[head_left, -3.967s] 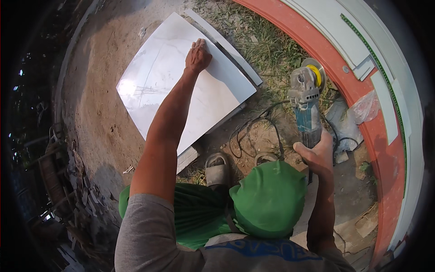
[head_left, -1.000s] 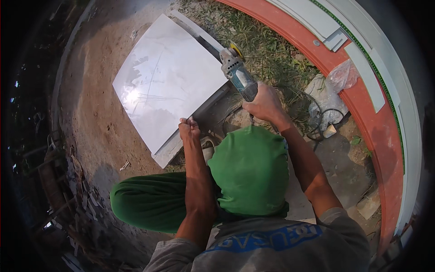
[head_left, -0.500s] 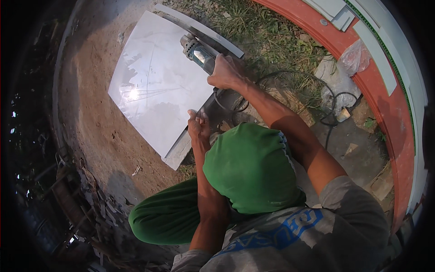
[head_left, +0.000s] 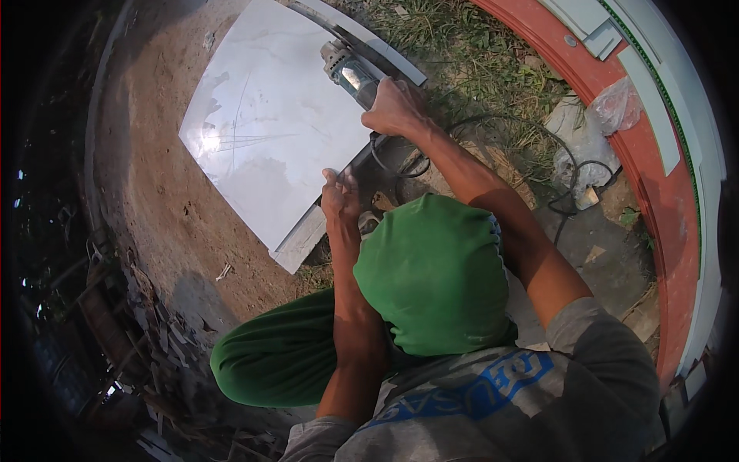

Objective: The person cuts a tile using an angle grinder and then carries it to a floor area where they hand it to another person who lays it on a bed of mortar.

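Note:
My right hand [head_left: 395, 108] is wrapped around the body of an angle grinder [head_left: 350, 75]. The grinder's head points up and left, beside the far right edge of a large white tile [head_left: 269, 115] with a glossy, faintly marbled face. Thin lines run across that face. A narrow strip [head_left: 392, 58] lies along the far edge, with a dark gap between it and the tile. At the near edge my left hand [head_left: 339, 196] grips the tile, thumb on top, most fingers hidden. A pale slab [head_left: 300, 242] shows beneath the tile's near corner. The grinder's disc cannot be made out.
A black cord [head_left: 550, 138] loops across the ground on the right, near crumpled clear plastic [head_left: 612, 106]. Grass [head_left: 477, 54] grows beyond the strip. Red edging [head_left: 608, 58] with pale strips curves along the right. Green cloth over a knee-like shape [head_left: 431, 277] rises between my forearms.
The tile, grinder and both hands sit higher in the picture, mostly as the view shifts. The right hand still holds the grinder, and the left stays on the tile's near edge.

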Tool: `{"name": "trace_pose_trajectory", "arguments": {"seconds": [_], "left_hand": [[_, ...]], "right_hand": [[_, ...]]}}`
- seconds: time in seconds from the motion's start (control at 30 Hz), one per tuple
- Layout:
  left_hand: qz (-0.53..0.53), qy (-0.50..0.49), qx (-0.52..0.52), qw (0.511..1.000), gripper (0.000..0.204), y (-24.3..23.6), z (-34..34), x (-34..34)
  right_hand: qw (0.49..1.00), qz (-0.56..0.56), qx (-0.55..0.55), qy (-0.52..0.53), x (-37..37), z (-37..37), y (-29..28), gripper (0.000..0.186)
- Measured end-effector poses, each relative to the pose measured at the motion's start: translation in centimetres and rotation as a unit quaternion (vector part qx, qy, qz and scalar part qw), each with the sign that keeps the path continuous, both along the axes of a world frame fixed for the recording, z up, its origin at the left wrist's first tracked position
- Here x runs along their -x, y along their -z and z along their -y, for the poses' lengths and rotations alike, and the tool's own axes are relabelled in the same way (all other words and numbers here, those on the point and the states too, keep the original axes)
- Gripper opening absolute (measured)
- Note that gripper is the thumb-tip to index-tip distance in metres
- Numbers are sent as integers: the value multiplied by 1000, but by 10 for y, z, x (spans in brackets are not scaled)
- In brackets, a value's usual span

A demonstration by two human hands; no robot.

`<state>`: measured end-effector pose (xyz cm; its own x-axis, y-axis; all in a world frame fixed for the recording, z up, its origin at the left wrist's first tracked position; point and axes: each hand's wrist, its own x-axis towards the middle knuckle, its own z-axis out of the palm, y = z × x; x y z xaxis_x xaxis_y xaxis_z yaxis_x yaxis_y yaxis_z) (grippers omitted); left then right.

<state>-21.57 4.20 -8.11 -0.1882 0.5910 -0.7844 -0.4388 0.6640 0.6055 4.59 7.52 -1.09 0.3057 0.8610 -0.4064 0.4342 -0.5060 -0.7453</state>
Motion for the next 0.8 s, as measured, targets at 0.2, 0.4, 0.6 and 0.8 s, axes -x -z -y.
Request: {"name": "trace_pose_trajectory", "arguments": {"seconds": [0.2,0.4,0.6,0.8], "left_hand": [[3,-7,-3,1000,38,4,-1,0],[12,-15,-7,1000,31,12,-3,7],[21,-25,-5,999,26,16,-3,7],[18,-29,-14,999,27,15,-4,6]], "right_hand": [[1000,6,12,-23,0,3,1,48],[999,14,31,-23,2,10,-1,45],[1000,16,21,-17,3,20,0,47],[999,10,29,-19,0,26,2,46]]}}
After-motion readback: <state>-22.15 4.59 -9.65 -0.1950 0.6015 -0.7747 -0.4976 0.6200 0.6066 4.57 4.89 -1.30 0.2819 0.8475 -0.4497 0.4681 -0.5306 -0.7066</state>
